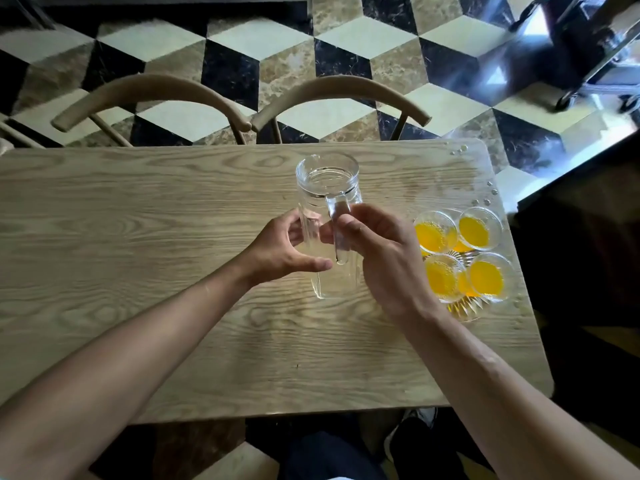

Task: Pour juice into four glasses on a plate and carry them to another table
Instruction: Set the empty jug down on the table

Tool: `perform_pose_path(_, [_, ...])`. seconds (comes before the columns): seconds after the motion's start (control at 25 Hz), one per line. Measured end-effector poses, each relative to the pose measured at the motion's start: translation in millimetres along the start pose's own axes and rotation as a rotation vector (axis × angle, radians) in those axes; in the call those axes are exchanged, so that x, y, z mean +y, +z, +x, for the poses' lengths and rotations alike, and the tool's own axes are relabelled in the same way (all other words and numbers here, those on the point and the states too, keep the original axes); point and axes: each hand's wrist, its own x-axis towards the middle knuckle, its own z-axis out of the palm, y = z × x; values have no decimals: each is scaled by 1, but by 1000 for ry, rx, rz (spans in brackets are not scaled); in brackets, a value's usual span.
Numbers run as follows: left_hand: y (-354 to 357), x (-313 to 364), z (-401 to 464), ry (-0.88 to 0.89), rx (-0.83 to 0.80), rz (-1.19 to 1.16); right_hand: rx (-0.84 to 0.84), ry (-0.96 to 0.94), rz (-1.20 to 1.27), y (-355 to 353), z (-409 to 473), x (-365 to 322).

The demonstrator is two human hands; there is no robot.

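**Pitcher emptied, four glasses filled and waiting on the plate**

The wooden counter [138, 237] is filling the middle of the frame, with two curved chair backs [152, 95] tucked in along its upper edge, over the patterned floor; that keeps the near side free for the person standing there.

At the centre, a clear glass pitcher [327, 202] is standing upright on the counter and looking empty, which suggests the pouring is finished; it is sitting well apart from the glasses, probably so that it is out of the way of the lift.

The left hand [287, 251] is cupping the pitcher's left wall, its fingers [294, 233] curled loosely against the glass with the thumb stretching underneath, seemingly to steady it; the right hand [377, 251] is hovering at the handle, its fingers [341, 225] curled close beside it; whether they are really clamped on it I cannot tell.

At the right of the frame, beside the right wrist, the ribbed glass plate [464, 310] is lying near the counter's right edge; the four glasses [460, 252] are huddling on it in a tight square, each holding orange juice, so that one lift can carry them all.

Water droplets [485, 195] are beading on the counter above the plate.
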Motion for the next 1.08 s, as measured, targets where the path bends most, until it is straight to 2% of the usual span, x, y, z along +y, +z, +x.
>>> perform_pose_path(0.2, [-10, 1, 16, 10, -12, 48, -24, -22, 17, 0, 5, 8])
perform_pose_path(0.68, [-19, -1, 36, 103, -54, 178, 43, 28, 110, 2, 8, 33])
perform_pose_path(1.08, [-21, -11, 38, 122, -65, 228, 22, 53, 50, 2, 4, 45])
